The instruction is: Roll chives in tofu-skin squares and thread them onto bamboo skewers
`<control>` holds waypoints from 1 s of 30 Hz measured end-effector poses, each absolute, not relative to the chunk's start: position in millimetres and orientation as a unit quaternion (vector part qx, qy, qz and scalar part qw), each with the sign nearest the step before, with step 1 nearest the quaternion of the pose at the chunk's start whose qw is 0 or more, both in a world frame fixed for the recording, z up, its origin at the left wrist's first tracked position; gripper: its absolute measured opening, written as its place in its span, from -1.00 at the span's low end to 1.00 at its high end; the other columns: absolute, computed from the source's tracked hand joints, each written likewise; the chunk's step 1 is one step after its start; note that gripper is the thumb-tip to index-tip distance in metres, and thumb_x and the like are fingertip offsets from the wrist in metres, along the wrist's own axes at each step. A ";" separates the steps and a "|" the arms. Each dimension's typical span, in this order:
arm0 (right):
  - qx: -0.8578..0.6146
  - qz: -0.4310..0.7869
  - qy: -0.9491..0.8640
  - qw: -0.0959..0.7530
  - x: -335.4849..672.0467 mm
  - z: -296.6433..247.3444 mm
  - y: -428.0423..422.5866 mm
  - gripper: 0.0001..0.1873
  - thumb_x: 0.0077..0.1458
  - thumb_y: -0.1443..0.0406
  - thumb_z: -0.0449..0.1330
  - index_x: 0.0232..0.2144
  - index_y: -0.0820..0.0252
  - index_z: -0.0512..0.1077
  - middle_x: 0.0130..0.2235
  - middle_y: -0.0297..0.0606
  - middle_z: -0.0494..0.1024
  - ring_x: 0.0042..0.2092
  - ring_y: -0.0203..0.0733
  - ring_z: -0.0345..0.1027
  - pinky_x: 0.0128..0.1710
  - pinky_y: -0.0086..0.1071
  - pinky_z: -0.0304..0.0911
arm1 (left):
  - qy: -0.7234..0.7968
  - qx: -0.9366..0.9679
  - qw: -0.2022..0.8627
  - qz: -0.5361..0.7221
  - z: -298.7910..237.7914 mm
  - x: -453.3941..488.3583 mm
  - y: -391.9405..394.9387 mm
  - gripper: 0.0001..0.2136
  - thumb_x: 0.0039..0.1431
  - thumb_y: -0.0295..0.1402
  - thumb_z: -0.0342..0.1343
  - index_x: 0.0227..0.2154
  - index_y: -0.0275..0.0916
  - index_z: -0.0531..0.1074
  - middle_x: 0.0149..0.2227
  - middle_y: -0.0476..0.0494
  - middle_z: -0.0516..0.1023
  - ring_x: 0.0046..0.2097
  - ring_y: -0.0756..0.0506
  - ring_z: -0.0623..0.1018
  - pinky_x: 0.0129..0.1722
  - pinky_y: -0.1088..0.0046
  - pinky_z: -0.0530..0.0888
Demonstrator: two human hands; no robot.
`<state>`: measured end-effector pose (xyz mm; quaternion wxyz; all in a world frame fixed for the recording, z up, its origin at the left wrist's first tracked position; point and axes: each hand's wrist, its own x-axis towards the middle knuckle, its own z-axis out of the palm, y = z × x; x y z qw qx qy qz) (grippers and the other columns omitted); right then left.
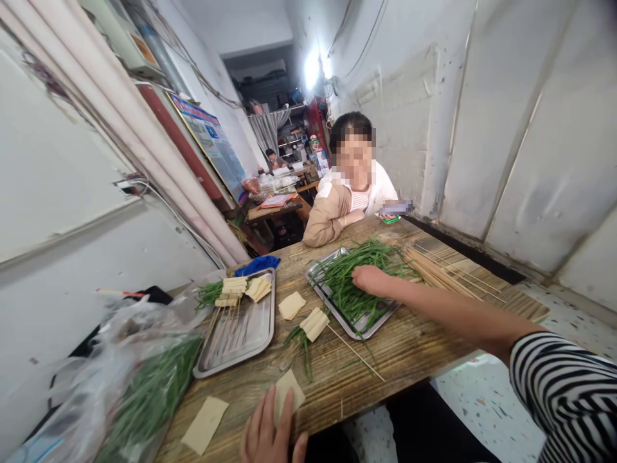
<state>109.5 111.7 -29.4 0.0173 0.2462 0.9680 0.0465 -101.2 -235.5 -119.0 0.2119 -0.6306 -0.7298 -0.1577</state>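
Seen from the head camera, the wooden tabletop (409,350) runs away from the wearer towards a second person (347,199), who sits at its far edge with arms folded on the wood.

The right hand (370,280) reaches out from a striped sleeve. It lies palm down on the chives (359,260) heaped in the right-hand steel tray (367,332). Its grip is curled down into the greens, and I cannot tell whether any stalks are pinched in it. That tray sits at a slant, its near corner well back from the tabletop's near edge, with bare wood in between. Just beyond it, a spread of bamboo skewers (448,273) fills the far right corner, up to the edge by the wall.

The left hand (270,432) is at the near edge. Its grip is open and flat, fingers spread on a pale tofu sheet (290,388), pressing but clasping nothing. A second loose sheet (205,424) lies to its left, near the edge.

Between the two trays is a narrow strip of wood. It carries one sheet (292,305), plus a skewered stack (314,323) with a few chive stalks beside it. The left tray (245,337) holds finished skewers (231,289) at its far end, and its near half is bare metal. A blue cloth (260,263) lies past it. A plastic bag of chives (144,386) crowds the left edge.
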 end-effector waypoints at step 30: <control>0.245 0.058 0.966 0.065 132.0 15.2 109.9 -0.76 0.06 0.45 0.07 -0.31 0.28 0.53 -0.26 -0.06 0.58 -0.22 -0.11 0.45 -0.33 -0.43 0.20 | -0.702 -0.683 0.001 -0.203 -49.9 -12.6 9.5 -0.80 0.17 -0.27 0.04 -0.36 -0.16 0.56 -0.33 -0.13 0.59 -0.21 -0.11 0.48 -0.17 0.35 0.30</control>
